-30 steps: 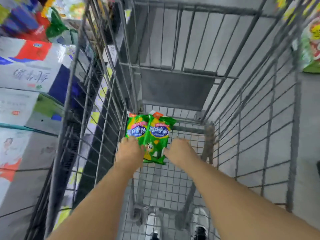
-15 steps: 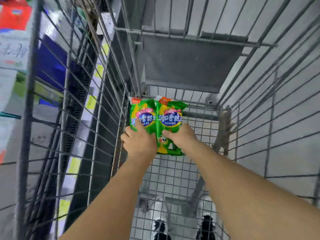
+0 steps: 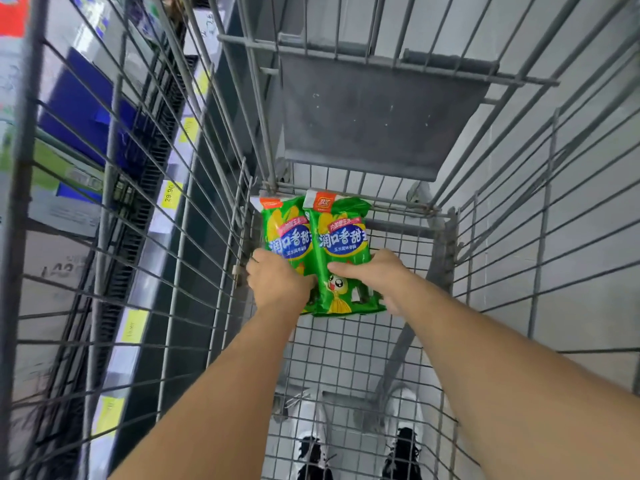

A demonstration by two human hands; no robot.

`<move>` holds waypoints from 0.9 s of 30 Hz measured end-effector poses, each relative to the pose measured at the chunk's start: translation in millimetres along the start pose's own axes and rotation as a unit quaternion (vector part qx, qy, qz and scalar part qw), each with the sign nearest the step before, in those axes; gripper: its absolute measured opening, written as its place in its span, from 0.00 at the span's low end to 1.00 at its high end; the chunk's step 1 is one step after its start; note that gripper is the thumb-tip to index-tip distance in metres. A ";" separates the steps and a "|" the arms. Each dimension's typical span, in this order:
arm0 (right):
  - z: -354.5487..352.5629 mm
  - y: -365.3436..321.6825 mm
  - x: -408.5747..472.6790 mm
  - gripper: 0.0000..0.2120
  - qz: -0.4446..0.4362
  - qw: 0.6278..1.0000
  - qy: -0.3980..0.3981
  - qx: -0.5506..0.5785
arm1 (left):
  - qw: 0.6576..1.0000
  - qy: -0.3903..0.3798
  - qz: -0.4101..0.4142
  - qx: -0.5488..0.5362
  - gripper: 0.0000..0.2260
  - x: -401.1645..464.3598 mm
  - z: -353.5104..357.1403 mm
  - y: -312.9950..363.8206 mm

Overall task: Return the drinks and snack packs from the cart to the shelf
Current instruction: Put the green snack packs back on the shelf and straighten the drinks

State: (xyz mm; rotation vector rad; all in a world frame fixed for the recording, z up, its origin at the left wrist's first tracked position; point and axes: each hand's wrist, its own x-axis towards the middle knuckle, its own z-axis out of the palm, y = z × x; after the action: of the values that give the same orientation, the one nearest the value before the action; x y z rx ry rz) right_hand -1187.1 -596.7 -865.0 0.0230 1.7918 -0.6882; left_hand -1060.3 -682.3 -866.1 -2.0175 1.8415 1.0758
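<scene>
Two green snack packs lie side by side at the far end of the wire cart [image 3: 346,348] floor. My left hand [image 3: 277,284] covers the lower half of the left snack pack [image 3: 282,226], fingers curled on it. My right hand [image 3: 377,275] grips the right snack pack [image 3: 341,237] at its middle, thumb across the front and fingers under its right edge. The right pack overlaps the left one slightly. Both arms reach down into the cart.
The cart's grey folding seat flap [image 3: 374,112] hangs above the packs. Wire walls close in on both sides. To the left stands a shelf [image 3: 145,237] with yellow price tags and boxed goods. Grey floor tiles lie to the right. My shoes [image 3: 315,455] show below.
Both hands reached forward from the packs' lower edge and closed on them. The right hand's thumb now lies across the right pack. The view has moved closer to the cart floor.
</scene>
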 end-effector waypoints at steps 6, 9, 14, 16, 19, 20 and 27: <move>-0.7 -4.3 -8.3 0.19 -0.007 0.999 -0.016 0.030 | 0.995 -0.025 -0.025 -0.090 0.26 2.0 1.4 -6.0; 0.1 -0.6 -8.3 0.20 -0.012 0.999 0.003 0.048 | 0.991 -0.020 -0.041 -0.122 0.23 -0.5 2.1 -7.4; 0.1 2.4 -17.8 0.22 -0.025 0.996 0.028 0.078 | 0.985 -0.022 -0.069 -0.154 0.22 -8.3 -6.4 -10.5; -4.8 1.5 -31.4 0.20 -0.033 0.997 0.021 0.073 | 0.984 -0.035 -0.069 -0.159 0.25 -18.0 -15.7 -12.5; -17.7 0.5 -62.0 0.24 -0.033 0.998 0.027 0.038 | 0.981 -0.052 -0.052 -0.180 0.21 -42.6 -32.6 -15.2; -22.2 -1.7 -77.5 0.25 -0.034 0.998 0.031 0.034 | 0.980 -0.051 -0.042 -0.185 0.19 -54.2 -39.8 -14.8; -61.8 -24.0 -209.0 0.36 -0.087 0.995 0.050 0.022 | 0.975 -0.096 0.008 -0.198 0.26 -153.5 -120.7 11.8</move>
State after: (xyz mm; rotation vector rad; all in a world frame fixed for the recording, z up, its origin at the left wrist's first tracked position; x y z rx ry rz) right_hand -1178.1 -520.9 -659.5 -0.0712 1.8889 -0.8642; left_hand -1019.7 -637.0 -680.1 -2.0040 1.6492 1.6902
